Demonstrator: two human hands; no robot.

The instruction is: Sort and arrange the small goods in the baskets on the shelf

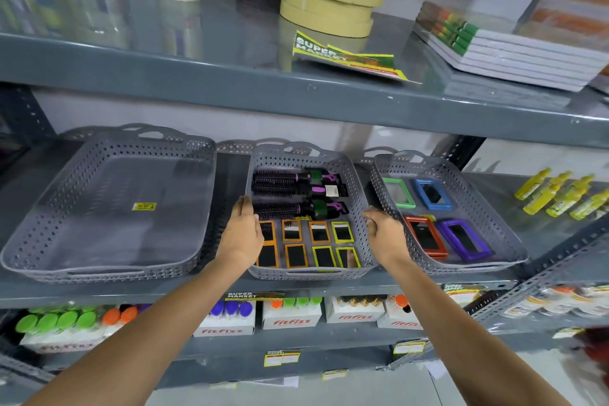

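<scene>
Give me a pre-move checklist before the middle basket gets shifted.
1. Left hand on the middle basket left wall: ok.
2. Right hand on its right wall: ok.
3. Grip closed firmly: cannot tell.
4. Hairbrushes lying flat at the back: ok.
5. Small mirrors in neat rows at the front: ok.
6. Gap to the right basket: not ok, rims nearly touch by the right hand.

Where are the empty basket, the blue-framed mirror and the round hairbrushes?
empty basket (pixel 108 208): head view, on its bare floor.
blue-framed mirror (pixel 419 192): head view, on its left frame edge.
round hairbrushes (pixel 275 179): head view, on the top brush's bristles.
</scene>
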